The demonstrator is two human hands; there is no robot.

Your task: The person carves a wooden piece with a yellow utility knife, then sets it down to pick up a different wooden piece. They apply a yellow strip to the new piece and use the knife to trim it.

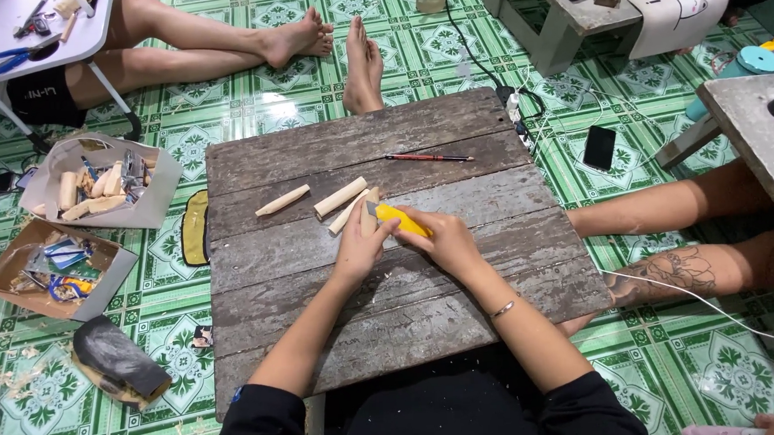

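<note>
A person seated on a green patterned tile floor [379,59] works at a low board of weathered wooden planks [390,270], both hands close together near its middle. The right hand [445,236] is clamped around a yellow-handled knife [398,217], its tip meeting a pale wooden stick [367,211] that the left hand [359,245] grips from the other side. Just beside the stick lie two more pale wood pieces: a short thick peg [340,197] and, a little further left, a tapered piece [282,200]. A slim red pencil [428,158] rests near the far edge of the planks.

To the left of the board, on the floor, a grey open bag [152,199] holds a heap of similar pale wood blanks [90,193] along with a few dark tools. Nearer, a shallow cardboard box [108,281] contains small blue-and-white packets and a tangle of yellow and blue items too small to tell apart. A dark block [121,355] lies among wood shavings below it.

Other people's bare legs and feet stretch in from the top left [219,45] and from the right [669,203]. A black phone [599,147] lies on the tiles to the right of the board.
</note>
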